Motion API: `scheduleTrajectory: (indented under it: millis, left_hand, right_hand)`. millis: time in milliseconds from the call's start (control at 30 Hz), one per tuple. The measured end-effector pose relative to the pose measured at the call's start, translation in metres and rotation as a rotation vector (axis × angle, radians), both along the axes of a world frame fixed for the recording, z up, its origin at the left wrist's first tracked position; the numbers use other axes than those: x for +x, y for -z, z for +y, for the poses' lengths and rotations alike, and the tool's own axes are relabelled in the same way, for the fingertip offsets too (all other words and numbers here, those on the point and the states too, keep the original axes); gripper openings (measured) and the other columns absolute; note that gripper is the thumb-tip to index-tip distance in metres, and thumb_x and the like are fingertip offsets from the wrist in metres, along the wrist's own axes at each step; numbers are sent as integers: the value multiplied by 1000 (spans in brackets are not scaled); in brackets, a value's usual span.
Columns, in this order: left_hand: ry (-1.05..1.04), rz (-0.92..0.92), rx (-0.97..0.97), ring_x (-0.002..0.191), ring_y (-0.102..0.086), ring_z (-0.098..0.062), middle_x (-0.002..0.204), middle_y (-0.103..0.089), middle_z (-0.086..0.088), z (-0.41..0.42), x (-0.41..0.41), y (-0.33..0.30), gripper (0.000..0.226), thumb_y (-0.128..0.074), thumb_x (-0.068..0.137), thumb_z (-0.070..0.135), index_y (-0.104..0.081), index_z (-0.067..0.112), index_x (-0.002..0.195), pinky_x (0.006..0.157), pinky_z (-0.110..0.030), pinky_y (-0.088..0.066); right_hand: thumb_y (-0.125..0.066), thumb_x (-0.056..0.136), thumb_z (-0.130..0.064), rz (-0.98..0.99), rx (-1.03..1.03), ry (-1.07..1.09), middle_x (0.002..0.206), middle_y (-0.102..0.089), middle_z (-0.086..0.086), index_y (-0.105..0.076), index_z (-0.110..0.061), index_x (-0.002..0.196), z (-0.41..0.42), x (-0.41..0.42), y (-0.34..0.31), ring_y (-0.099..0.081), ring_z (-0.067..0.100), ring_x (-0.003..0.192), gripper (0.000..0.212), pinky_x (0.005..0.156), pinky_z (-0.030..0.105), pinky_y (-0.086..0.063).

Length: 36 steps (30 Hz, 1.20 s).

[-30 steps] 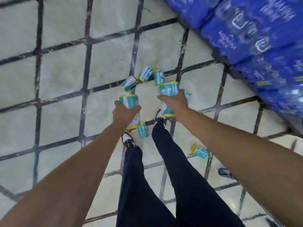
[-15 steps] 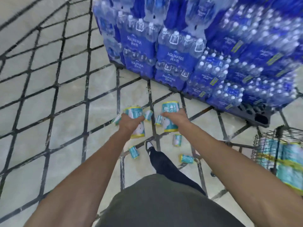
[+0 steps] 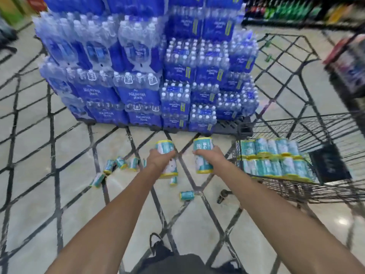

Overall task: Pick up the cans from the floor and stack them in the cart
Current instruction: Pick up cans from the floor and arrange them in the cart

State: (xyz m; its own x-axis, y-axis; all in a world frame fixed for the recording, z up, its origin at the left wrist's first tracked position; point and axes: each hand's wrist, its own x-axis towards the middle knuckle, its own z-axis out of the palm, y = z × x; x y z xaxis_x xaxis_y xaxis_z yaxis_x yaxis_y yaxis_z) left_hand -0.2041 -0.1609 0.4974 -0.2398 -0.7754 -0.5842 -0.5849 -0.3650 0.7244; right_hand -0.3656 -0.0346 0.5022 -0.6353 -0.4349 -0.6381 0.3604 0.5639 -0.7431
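Observation:
My left hand (image 3: pixel 161 160) grips teal cans with yellow rims (image 3: pixel 165 148), one above another, held upright. My right hand (image 3: pixel 209 157) grips a matching stack of cans (image 3: pixel 202 145). Both stacks hang in front of me above the floor, left of the wire cart (image 3: pixel 324 192). Inside the cart, two rows of the same cans (image 3: pixel 272 157) stand stacked. Several loose cans (image 3: pixel 120 164) lie on the floor at the left, and one more can (image 3: pixel 186 195) lies below my hands.
A pallet of blue shrink-wrapped water bottle packs (image 3: pixel 142 76) rises straight ahead. Shelves with bottles (image 3: pixel 286 10) run along the back right. A dark display stand (image 3: pixel 349 66) is at the far right. The tiled floor (image 3: pixel 39 175) has dark grid lines.
I have straightened up from the floor with cans in both hands. The view has lifted, bringing the water pallet and the cart fully into sight.

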Motion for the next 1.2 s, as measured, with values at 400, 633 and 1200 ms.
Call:
scheduleTrajectory:
  millis: [400,633,1200]
  left_hand:
    - [213,-2,127,82,-73,-26,93,-74,-11,251,-236,96,94,-90,34,60,-61,10,108,72,-39,-62]
    - [322,-13,96,100,-69,-29,114,-67,-10,329,-328,39,110,-85,48,58,-48,3,136,83,-41,-60]
    - [312,-219,139,132,-48,-31,152,-41,-18,313,-507,154,110,-83,80,35,-12,4,157,98,-35,-46]
  right_hand:
    - [-89,74,-38,-1,50,220,156,-38,11,-16,-9,158,288,-175,-8,-45,32,138,115,107,42,-47]
    - [-93,30,-54,-38,45,310,144,-54,12,-26,-17,152,362,-276,38,-59,33,125,144,99,53,-54]
    - [-87,76,-39,-103,276,199,159,-37,13,-16,-10,159,324,-440,140,-43,32,141,113,111,42,-42]
